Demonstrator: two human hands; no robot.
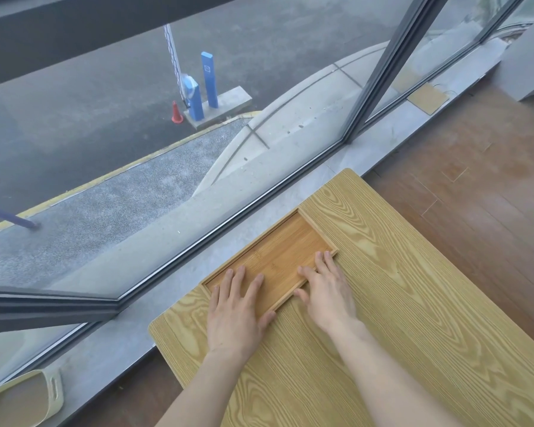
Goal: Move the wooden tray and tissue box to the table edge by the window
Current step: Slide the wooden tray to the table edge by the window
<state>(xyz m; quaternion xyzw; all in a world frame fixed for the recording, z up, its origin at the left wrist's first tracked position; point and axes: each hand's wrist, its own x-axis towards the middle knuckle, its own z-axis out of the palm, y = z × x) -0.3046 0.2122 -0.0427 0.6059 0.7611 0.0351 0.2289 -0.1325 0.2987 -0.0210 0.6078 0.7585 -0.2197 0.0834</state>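
Note:
A shallow wooden tray (285, 241) lies flat on the light wood table (398, 303), its long side along the table edge nearest the window. My left hand (235, 309) rests on the tray's near left part, fingers spread inside it and thumb hooked on the near rim. My right hand (327, 288) lies on the near right corner, fingers spread across the rim, thumb on the near edge. Both palms press flat and neither hand grips the tray. No tissue box is in view.
Beyond the table edge runs a grey stone sill (228, 241) under a large window with dark frames (392, 57). A beige basket (22, 399) sits on the sill at lower left. Brown wooden floor (475, 180) lies to the right.

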